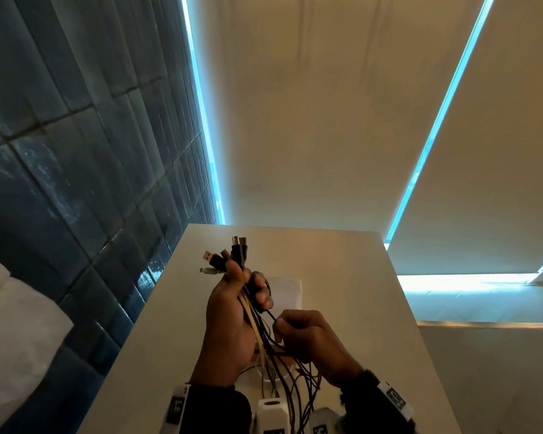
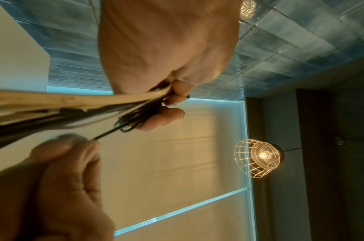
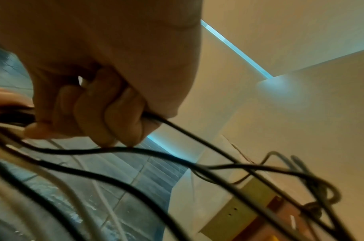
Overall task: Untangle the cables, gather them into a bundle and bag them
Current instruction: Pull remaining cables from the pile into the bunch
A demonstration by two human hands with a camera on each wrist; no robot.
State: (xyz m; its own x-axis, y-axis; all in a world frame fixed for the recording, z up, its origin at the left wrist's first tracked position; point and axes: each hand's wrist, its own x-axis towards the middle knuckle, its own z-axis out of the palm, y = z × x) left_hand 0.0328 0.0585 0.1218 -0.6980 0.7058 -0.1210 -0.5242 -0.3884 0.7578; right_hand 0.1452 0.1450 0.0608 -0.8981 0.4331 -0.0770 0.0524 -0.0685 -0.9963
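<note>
My left hand (image 1: 232, 311) is raised above the white table (image 1: 342, 308) and grips a bundle of black and cream cables (image 1: 257, 327) near their plug ends. Several USB plugs (image 1: 229, 255) fan out above its fist. The cable lengths hang down toward my wrists in loose loops (image 1: 295, 383). My right hand (image 1: 308, 336), just right of and below the left, pinches one thin black cable (image 1: 271, 315) coming out of the bundle. The left wrist view shows that fist (image 2: 168, 68) around the cables (image 2: 77, 104). In the right wrist view my fingers (image 3: 107, 114) curl round a black cable (image 3: 177, 128).
A white flat bag or sheet (image 1: 287, 291) lies on the table behind my hands. A dark tiled wall (image 1: 76, 151) runs along the left; pale blinds (image 1: 326, 104) close off the far side. A caged lamp (image 2: 257, 157) hangs overhead. A yellow-brown box (image 3: 245, 212) shows under the cables.
</note>
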